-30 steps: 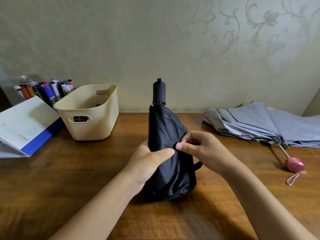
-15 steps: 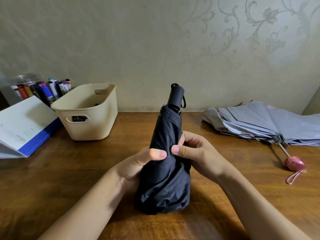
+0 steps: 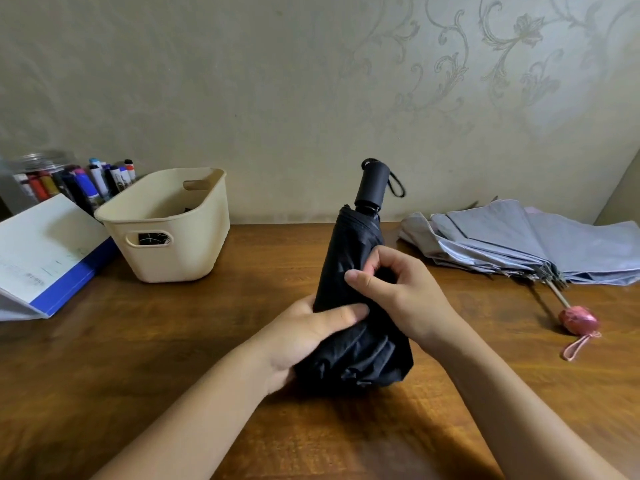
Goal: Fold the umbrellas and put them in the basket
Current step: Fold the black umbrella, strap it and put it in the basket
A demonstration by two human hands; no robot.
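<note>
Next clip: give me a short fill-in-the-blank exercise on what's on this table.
The left hand and right hand grip the folded black fabric umbrella, its black cylindrical handle pointing ____.
The cream plastic basket stands to the ____ of both hands.
The rounded handle of the grey fabric umbrella is ____.
Missing: up; left; pink.

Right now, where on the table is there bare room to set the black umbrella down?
Bare: between the basket and the black umbrella; the table's near left corner; nearer than the pink handle. Crowded: far right under the grey umbrella, far left by binder and markers.
</note>
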